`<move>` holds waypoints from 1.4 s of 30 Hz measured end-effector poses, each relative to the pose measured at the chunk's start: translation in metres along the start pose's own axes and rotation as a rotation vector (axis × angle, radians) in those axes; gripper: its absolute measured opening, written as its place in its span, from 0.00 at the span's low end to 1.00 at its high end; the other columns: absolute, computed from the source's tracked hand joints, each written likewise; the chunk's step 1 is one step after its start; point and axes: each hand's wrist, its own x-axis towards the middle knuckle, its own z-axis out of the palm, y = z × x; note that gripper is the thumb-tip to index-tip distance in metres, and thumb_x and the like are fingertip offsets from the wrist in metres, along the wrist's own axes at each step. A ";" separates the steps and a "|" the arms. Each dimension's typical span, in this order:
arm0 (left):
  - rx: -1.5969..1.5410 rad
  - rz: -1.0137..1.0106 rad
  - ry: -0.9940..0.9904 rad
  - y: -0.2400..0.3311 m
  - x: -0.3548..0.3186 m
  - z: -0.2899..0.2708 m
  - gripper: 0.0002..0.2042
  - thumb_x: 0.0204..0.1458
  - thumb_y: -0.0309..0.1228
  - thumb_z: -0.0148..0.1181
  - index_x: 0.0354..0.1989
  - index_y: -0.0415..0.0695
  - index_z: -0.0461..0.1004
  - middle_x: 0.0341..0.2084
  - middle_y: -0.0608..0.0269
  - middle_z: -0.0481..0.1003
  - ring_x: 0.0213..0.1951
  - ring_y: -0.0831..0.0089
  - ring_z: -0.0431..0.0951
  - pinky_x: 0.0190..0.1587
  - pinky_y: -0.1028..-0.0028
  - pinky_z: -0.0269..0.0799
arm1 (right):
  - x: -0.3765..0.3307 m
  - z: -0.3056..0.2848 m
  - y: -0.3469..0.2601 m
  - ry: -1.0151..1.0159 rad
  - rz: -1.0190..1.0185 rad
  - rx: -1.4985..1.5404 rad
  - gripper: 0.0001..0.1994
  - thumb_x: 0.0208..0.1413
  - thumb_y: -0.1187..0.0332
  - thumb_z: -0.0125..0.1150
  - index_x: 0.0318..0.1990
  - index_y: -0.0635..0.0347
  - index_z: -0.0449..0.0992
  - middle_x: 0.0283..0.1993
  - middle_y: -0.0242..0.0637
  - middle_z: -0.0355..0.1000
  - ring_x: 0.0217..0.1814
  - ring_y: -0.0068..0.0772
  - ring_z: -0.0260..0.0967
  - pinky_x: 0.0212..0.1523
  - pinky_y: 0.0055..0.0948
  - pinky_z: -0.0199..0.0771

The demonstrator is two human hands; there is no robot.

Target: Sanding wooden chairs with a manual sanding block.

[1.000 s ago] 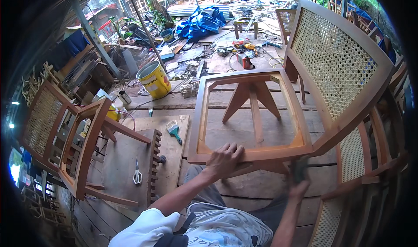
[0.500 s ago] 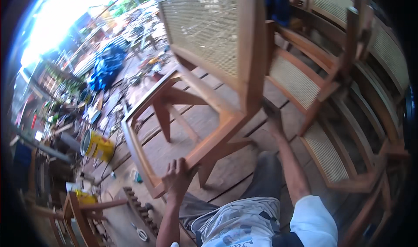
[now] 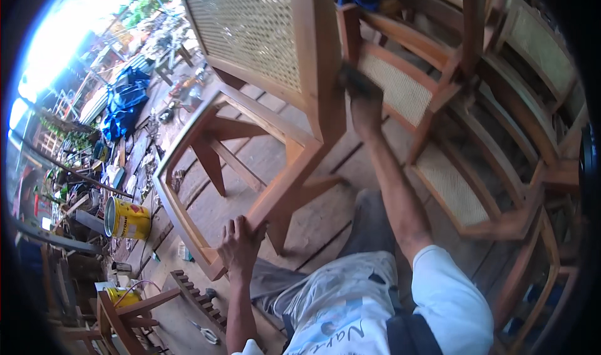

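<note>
A wooden chair frame (image 3: 294,161) with a woven cane back (image 3: 250,36) stands before me on the plank floor. Its open seat frame has no seat panel, and its legs show through it. My left hand (image 3: 239,245) grips the front corner of the seat frame. My right hand (image 3: 361,95) reaches up and holds the rear post of the chair's back, next to another cane chair.
Several finished cane chairs (image 3: 451,180) are stacked to the right. A yellow paint can (image 3: 128,219) stands at left. A blue tarp (image 3: 122,101) lies among scattered tools further off. A toothed wooden piece (image 3: 200,298) and scissors (image 3: 206,334) lie near my left arm.
The view has swung to the right and tilted. My right hand has gone from the seat's rear rail up to the back post. My left hand stays on the seat frame's front.
</note>
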 end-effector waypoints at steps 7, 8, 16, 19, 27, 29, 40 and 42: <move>-0.009 0.000 0.060 0.003 0.010 0.007 0.26 0.52 0.55 0.69 0.43 0.43 0.75 0.32 0.53 0.76 0.35 0.51 0.79 0.33 0.54 0.75 | -0.065 0.003 0.065 0.042 -0.238 -0.212 0.21 0.70 0.72 0.54 0.67 0.71 0.67 0.67 0.55 0.70 0.68 0.46 0.70 0.66 0.37 0.70; 0.005 -0.019 0.051 0.002 0.010 0.008 0.26 0.52 0.55 0.69 0.43 0.43 0.75 0.32 0.53 0.76 0.35 0.51 0.79 0.33 0.54 0.75 | -0.037 0.025 0.023 0.049 -0.323 -0.179 0.23 0.71 0.71 0.51 0.71 0.70 0.63 0.71 0.59 0.65 0.72 0.53 0.66 0.69 0.41 0.67; -0.033 -0.008 0.054 -0.004 0.005 0.006 0.27 0.52 0.55 0.70 0.47 0.43 0.76 0.34 0.53 0.77 0.37 0.51 0.79 0.35 0.54 0.76 | -0.017 0.030 -0.002 -0.160 -0.741 -0.419 0.25 0.69 0.72 0.47 0.71 0.73 0.60 0.76 0.63 0.53 0.80 0.62 0.49 0.78 0.52 0.48; -0.051 0.009 0.046 0.007 0.009 0.007 0.27 0.52 0.54 0.70 0.47 0.43 0.75 0.34 0.53 0.77 0.37 0.52 0.80 0.34 0.54 0.76 | -0.127 -0.036 0.123 -0.442 -0.489 -0.713 0.25 0.68 0.73 0.47 0.71 0.74 0.60 0.76 0.63 0.53 0.81 0.66 0.46 0.78 0.60 0.45; -0.041 -0.028 0.033 -0.004 0.004 0.007 0.27 0.53 0.55 0.68 0.46 0.44 0.75 0.34 0.55 0.75 0.36 0.53 0.80 0.33 0.56 0.76 | 0.070 0.010 -0.058 -0.175 -1.146 -0.721 0.28 0.52 0.76 0.61 0.65 0.61 0.72 0.67 0.46 0.70 0.77 0.49 0.59 0.75 0.54 0.54; -0.030 -0.051 0.030 -0.006 0.003 0.005 0.27 0.52 0.55 0.69 0.45 0.44 0.75 0.34 0.55 0.75 0.36 0.54 0.80 0.33 0.56 0.76 | 0.063 0.000 -0.077 -0.432 -1.216 -1.220 0.26 0.58 0.76 0.60 0.65 0.49 0.75 0.72 0.38 0.67 0.78 0.44 0.58 0.74 0.50 0.61; -0.064 -0.044 0.058 -0.005 0.004 0.012 0.26 0.52 0.56 0.69 0.45 0.45 0.75 0.32 0.59 0.74 0.35 0.60 0.79 0.35 0.61 0.76 | 0.039 -0.026 -0.092 -0.373 -1.289 -1.365 0.20 0.54 0.76 0.64 0.55 0.55 0.82 0.55 0.37 0.80 0.69 0.44 0.69 0.70 0.51 0.67; -0.130 -0.021 0.049 -0.005 0.008 0.014 0.29 0.52 0.56 0.69 0.50 0.43 0.75 0.35 0.56 0.77 0.37 0.56 0.80 0.36 0.58 0.76 | -0.009 -0.026 -0.055 -0.503 -1.170 -1.235 0.21 0.53 0.79 0.61 0.56 0.55 0.82 0.58 0.39 0.79 0.68 0.48 0.69 0.72 0.52 0.62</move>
